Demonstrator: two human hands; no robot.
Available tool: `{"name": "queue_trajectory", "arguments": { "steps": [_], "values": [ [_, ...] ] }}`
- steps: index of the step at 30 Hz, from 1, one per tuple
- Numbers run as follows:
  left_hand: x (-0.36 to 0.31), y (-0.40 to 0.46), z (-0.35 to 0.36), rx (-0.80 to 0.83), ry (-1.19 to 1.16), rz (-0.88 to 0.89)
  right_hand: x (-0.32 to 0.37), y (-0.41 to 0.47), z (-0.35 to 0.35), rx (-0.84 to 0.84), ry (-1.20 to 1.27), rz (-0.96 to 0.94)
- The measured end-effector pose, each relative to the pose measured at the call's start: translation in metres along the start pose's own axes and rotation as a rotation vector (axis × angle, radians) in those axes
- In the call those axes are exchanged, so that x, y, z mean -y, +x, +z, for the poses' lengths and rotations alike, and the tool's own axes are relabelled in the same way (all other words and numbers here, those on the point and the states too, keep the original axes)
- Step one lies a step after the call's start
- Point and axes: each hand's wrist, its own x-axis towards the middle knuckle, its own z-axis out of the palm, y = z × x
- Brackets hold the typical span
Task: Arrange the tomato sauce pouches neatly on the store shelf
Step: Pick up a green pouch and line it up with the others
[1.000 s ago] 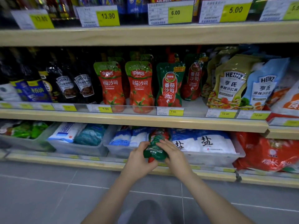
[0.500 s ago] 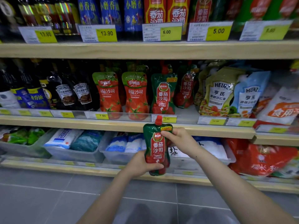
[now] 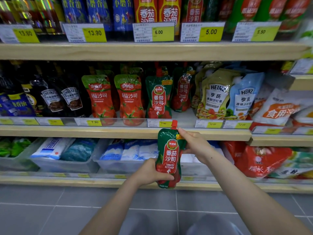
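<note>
I hold a green and red tomato ketchup pouch (image 3: 169, 156) with a red cap upright in front of the middle shelf (image 3: 118, 132). My left hand (image 3: 149, 173) grips its lower part. My right hand (image 3: 194, 145) holds its upper right edge. On the middle shelf stand two matching green pouches (image 3: 158, 97), the right one (image 3: 182, 92) set further back. Two red tomato sauce pouches (image 3: 101, 97) with green tops (image 3: 131, 97) stand to their left.
Dark Heinz sauce pouches (image 3: 59, 99) fill the shelf's left, Heinz salad dressing pouches (image 3: 218, 95) its right. Bottles and price tags line the top shelf (image 3: 152, 50). Clear bins of salt bags (image 3: 118, 155) sit on the lowest shelf. Grey tiled floor (image 3: 50, 209) lies below.
The pouch went from lying crumpled low between both hands by the bins to upright and higher, just below the middle shelf's edge. My view has tilted up.
</note>
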Motion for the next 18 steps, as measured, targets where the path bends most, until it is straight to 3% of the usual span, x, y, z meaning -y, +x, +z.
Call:
{"name": "queue_trajectory", "arguments": {
  "steps": [3,7,11,13,16,18],
  "values": [
    [-0.002,0.004,0.001,-0.035,-0.008,0.007,-0.004,-0.004,0.000,-0.020,0.040,0.001],
    [-0.009,0.009,0.002,-0.130,0.013,0.055,-0.025,-0.019,0.006,0.087,-0.109,-0.043],
    [-0.030,0.006,-0.002,-0.185,0.148,0.200,-0.025,-0.024,0.000,0.009,-0.088,-0.105],
    [-0.041,0.003,-0.014,-0.372,0.250,0.332,-0.012,-0.022,-0.011,-0.036,-0.054,-0.139],
    [-0.048,0.011,-0.042,-0.806,0.714,0.624,0.017,-0.016,-0.031,-0.105,-0.098,-0.234],
    [-0.047,0.019,-0.056,-0.876,0.914,0.620,0.038,-0.012,-0.041,-0.148,-0.147,-0.315]
  ]
}}
